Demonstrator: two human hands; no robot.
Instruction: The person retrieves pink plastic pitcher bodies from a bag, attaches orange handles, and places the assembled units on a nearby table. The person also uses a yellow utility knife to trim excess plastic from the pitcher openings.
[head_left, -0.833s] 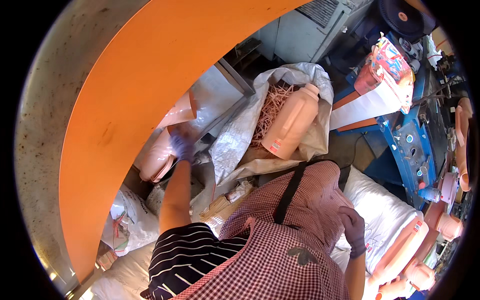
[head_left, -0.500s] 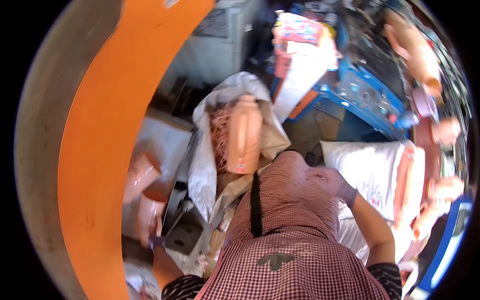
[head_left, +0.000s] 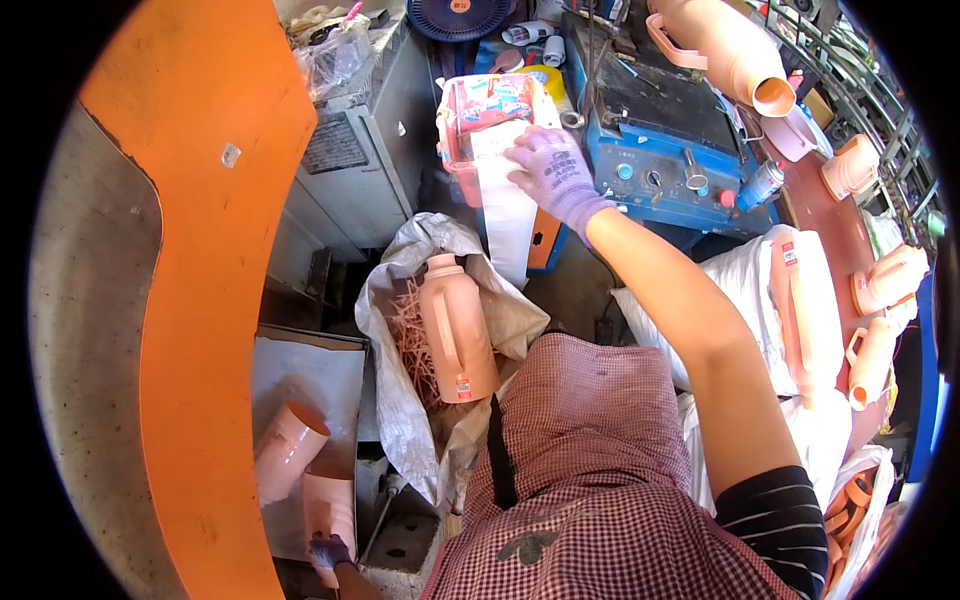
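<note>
My right hand (head_left: pixel 553 172), in a purple glove, reaches forward with its fingers spread on a white sheet (head_left: pixel 503 190) that lies across a pink basket (head_left: pixel 468 108). At the bottom left my left hand (head_left: pixel 328 551), also gloved, grips the lower end of a peach plastic shell (head_left: pixel 328 503). A second peach cylinder (head_left: pixel 285 447) leans beside it on a grey plate. A peach flask with a handle (head_left: pixel 458 330) stands in an open white sack (head_left: pixel 400 400) among thin peach strips, between my hands.
A big orange curved panel (head_left: pixel 210 300) fills the left. A blue machine (head_left: pixel 660 130) stands behind the basket, a grey cabinet (head_left: pixel 350 170) to its left. White sacks (head_left: pixel 745 290) and several peach flask bodies (head_left: pixel 880 290) crowd the right side.
My right hand has left the sack at my right side and stretched forward onto the white sheet. My left hand has dropped to the bottom left. The view has swung to the right.
</note>
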